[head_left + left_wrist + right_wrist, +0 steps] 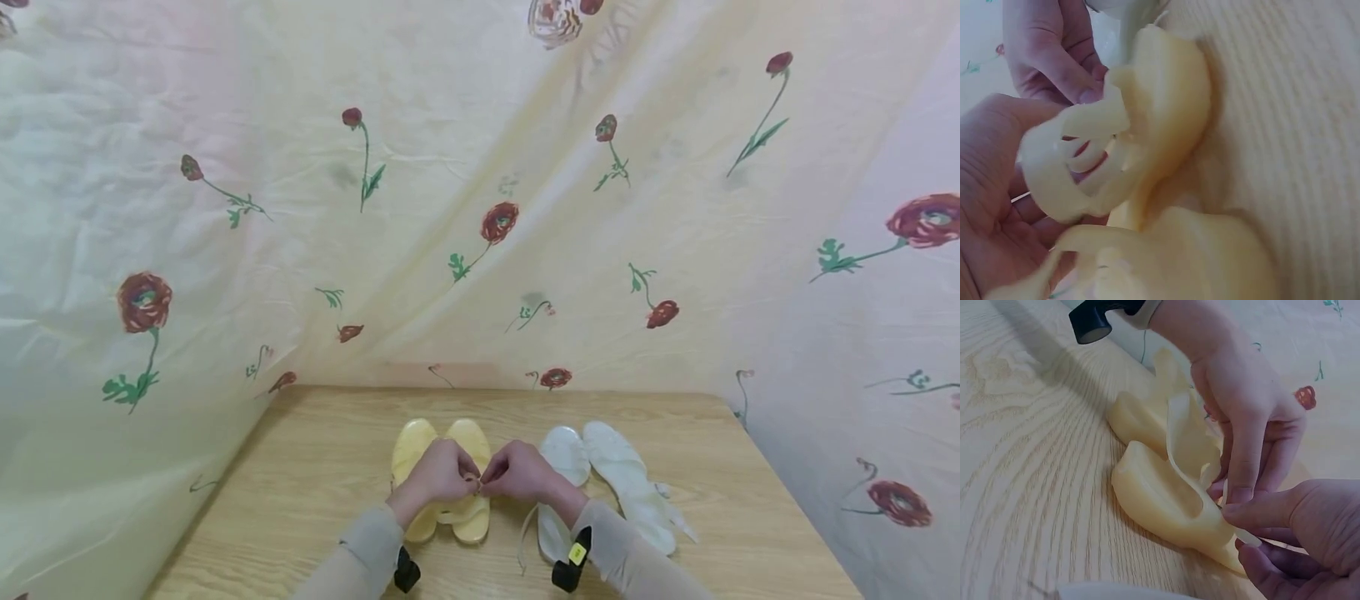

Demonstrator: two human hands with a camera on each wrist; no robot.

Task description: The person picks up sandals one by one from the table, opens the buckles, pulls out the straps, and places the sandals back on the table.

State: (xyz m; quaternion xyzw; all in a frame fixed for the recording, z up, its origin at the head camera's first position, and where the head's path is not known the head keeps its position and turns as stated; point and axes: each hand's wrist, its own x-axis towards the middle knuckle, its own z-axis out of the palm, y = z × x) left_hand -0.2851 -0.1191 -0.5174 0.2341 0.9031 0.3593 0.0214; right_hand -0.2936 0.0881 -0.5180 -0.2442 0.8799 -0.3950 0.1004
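Note:
A pair of pale yellow sandals stands on the wooden table in front of me: the left sandal (412,442) and the right sandal (469,435), side by side. Both hands meet over the right one. My left hand (442,471) pinches its ankle strap (1179,434), fingertips close to the sandal's outer side. From the other side my right hand (525,473) pinches the narrow strap end (1246,537) between thumb and fingers. In the left wrist view a cut-out strap band (1044,175) arches up beside the left palm. Fingers partly hide where the strap ends meet.
To the right lie two white sandals, one (564,454) partly under the right forearm and another (613,450) farther right, with loose straps. A thin strap (522,542) trails on the wooden table (300,500). Flower-printed sheeting (420,275) hangs behind and at both sides.

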